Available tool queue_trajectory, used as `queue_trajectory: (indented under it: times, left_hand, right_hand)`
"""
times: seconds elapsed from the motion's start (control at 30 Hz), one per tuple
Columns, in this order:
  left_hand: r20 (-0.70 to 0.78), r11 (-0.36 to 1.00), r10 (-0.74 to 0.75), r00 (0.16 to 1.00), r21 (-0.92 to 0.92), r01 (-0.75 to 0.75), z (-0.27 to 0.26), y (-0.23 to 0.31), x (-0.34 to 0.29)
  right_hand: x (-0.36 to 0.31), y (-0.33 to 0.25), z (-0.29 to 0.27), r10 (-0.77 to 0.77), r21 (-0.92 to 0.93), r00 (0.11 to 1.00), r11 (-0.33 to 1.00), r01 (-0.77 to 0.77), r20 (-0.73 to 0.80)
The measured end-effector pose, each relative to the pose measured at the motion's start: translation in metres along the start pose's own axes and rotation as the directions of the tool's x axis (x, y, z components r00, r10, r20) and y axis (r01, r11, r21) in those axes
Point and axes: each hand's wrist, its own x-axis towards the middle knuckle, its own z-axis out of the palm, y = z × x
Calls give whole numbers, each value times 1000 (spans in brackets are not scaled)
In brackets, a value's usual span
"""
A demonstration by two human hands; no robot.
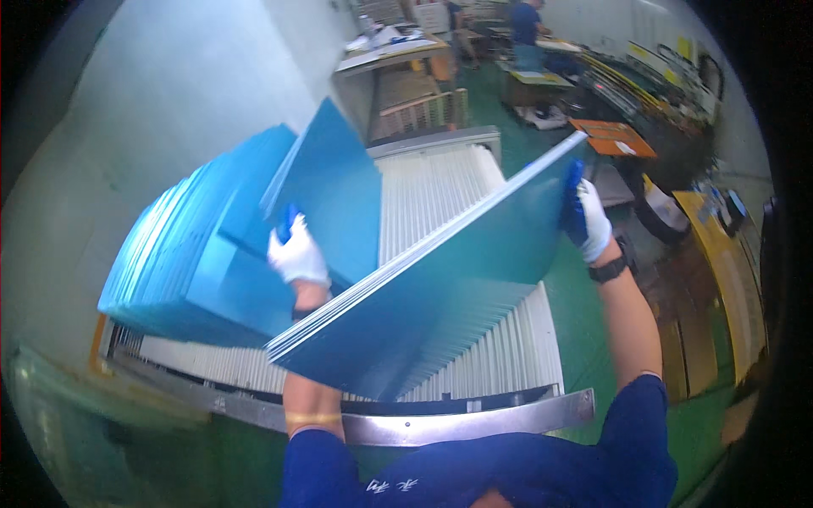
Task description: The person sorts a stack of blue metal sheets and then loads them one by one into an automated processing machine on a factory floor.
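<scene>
In a white glove with blue fingers, my left hand point(298, 251) is closed on the left edge of a tilted blue sheet point(339, 190). Its forearm passes behind a front bundle of several blue sheets point(423, 284), which leans across the rack close to me and partly hides that arm. My right hand point(588, 216), gloved the same way, grips the right edge of this front bundle; some of its fingers are hidden. On the left, a thick row of blue sheets point(199, 245) stands upright, packed face to face, beside my left hand.
Under the sheets is a rack with white ridged slots point(436, 190) and a metal front rail point(474, 426). A pale wall point(203, 76) rises at the left. Behind stand a cluttered table point(389, 55) and a person in dark blue point(526, 24). An orange board point(614, 138) lies at right.
</scene>
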Motion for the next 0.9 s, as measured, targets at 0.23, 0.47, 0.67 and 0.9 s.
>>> queue_trajectory:
  times: [0.23,0.47,0.67,0.9]
  left_hand:
    - [-109,968,-215,971,-153,197,-94,81,-31]
    - [495,651,-86,865,-629,425,-154,60,-84]
    - [580,824,81,811,-496,273,-164,41,-154]
    - [462,953,-109,880,-204,225,-176,15,-196]
  right_hand:
    - [-7,-26,23,5,-190,998,982,-16,-61]
    - [-7,-30,24,-129,-78,988,988,135,85]
    - [-8,-28,11,50,-136,998,990,-44,39]
    - [-12,1,-23,15,100,995,995,-25,95]
